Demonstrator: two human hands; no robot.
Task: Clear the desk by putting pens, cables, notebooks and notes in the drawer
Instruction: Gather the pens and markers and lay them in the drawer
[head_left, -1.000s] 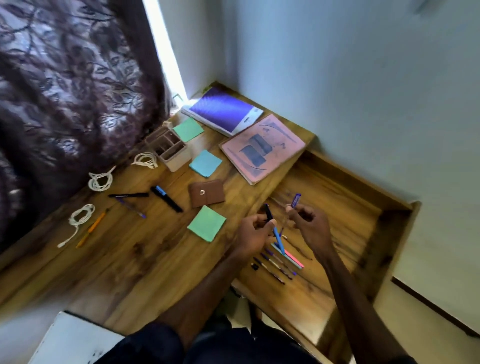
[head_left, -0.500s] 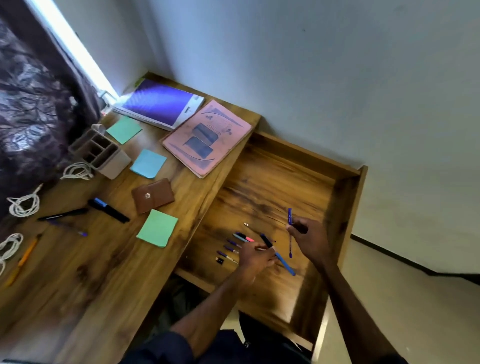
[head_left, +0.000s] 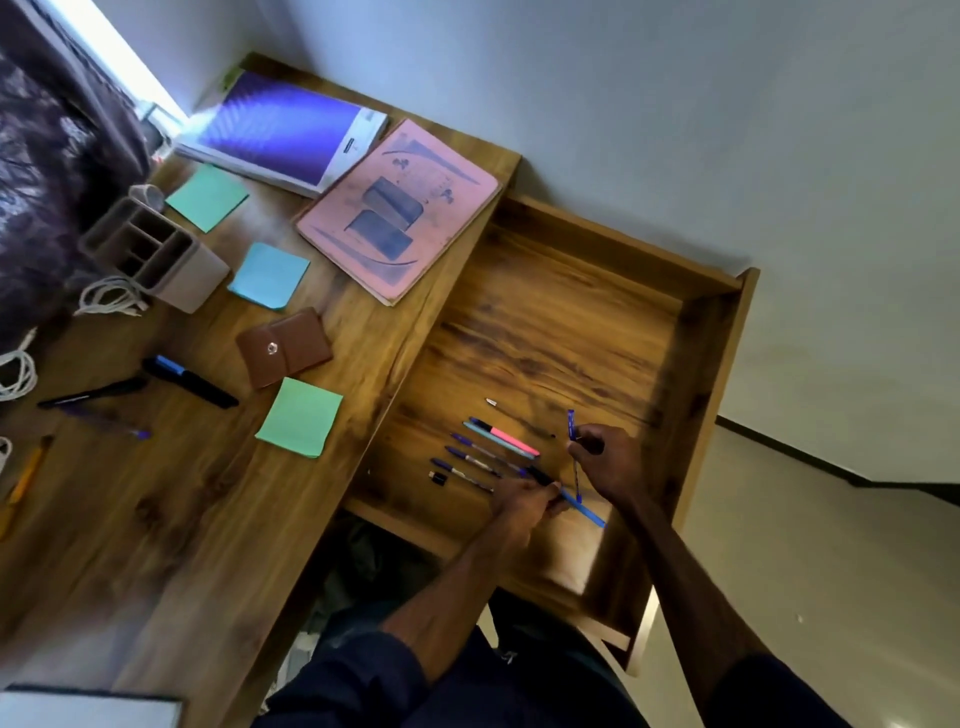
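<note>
Both arms reach forward and down, forearms bare, dark sleeves (head_left: 358, 680) at upper arms. Left forearm (head_left: 452, 587) comes up from bottom centre; right forearm (head_left: 675, 561) from lower right. Left hand (head_left: 524, 501) with fingers curled, gripping light blue pen (head_left: 584, 508) near its black end, shaft sticking out to right. Right hand (head_left: 605, 462) just beside left hand, slightly further forward, back toward camera, thumb and fingers pinching dark blue pen (head_left: 571, 423) held roughly upright. Cannot tell whether hands touch.
</note>
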